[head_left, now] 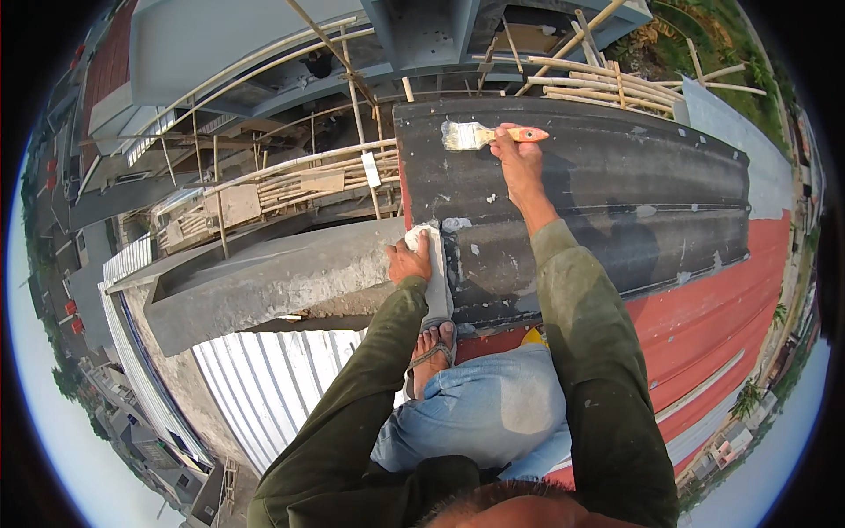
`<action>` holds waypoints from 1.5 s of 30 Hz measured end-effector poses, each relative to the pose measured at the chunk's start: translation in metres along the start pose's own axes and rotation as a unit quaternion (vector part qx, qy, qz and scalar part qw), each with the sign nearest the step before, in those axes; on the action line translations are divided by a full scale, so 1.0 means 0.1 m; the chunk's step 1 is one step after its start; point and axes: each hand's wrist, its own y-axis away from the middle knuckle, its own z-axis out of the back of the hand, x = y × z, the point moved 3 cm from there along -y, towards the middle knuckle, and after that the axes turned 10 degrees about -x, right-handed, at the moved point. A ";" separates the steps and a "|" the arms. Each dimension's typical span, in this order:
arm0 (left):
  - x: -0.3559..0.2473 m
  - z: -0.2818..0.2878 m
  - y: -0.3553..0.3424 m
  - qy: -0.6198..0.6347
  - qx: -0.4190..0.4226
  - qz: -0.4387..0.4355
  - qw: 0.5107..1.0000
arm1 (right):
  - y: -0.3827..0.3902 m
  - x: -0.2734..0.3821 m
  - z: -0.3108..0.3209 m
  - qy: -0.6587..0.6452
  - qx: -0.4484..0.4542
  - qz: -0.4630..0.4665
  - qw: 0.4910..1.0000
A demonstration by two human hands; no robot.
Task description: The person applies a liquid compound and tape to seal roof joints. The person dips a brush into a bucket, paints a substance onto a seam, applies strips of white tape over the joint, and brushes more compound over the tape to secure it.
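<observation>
A flat paintbrush (480,135) with an orange-tipped wooden handle is pinched in my right hand (519,167). Its pale, paint-coated bristles point left, over a dark grey corrugated roof sheet (572,189). Lower and to the left, my left hand (409,260) grips a narrow whitish strip (436,286) along the sheet's left edge. The thumb lies on its top end; some of the fingers are hidden. My sandalled foot (431,348) is at the strip's lower end. White patches mark the dark sheet near the strip.
A rough concrete beam (282,282) runs left from my left hand, above white corrugated sheeting (273,378). Red roofing (704,317) slopes away at right. Bamboo scaffolding (290,172) stands beyond the roof edge, with a deep drop around it. A yellow object (533,336) lies by my knee.
</observation>
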 end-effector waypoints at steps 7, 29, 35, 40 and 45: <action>-0.02 -0.01 0.01 0.005 0.006 0.006 1.000 | -0.28 -0.02 -0.50 0.199 -0.001 0.146 0.969; -0.02 0.00 -0.02 0.020 0.031 0.002 0.999 | -0.13 -0.01 -0.89 0.354 0.121 0.360 0.855; -0.04 0.02 -0.02 0.029 0.032 0.003 0.999 | -0.10 -0.05 -0.80 0.368 0.142 0.373 0.840; -0.02 0.01 -0.02 0.023 0.030 0.004 0.999 | -0.04 -0.02 -0.60 0.366 0.107 0.359 0.852; -0.06 0.02 -0.01 0.027 0.025 -0.004 0.999 | -0.04 0.04 -0.38 0.297 0.058 0.289 0.908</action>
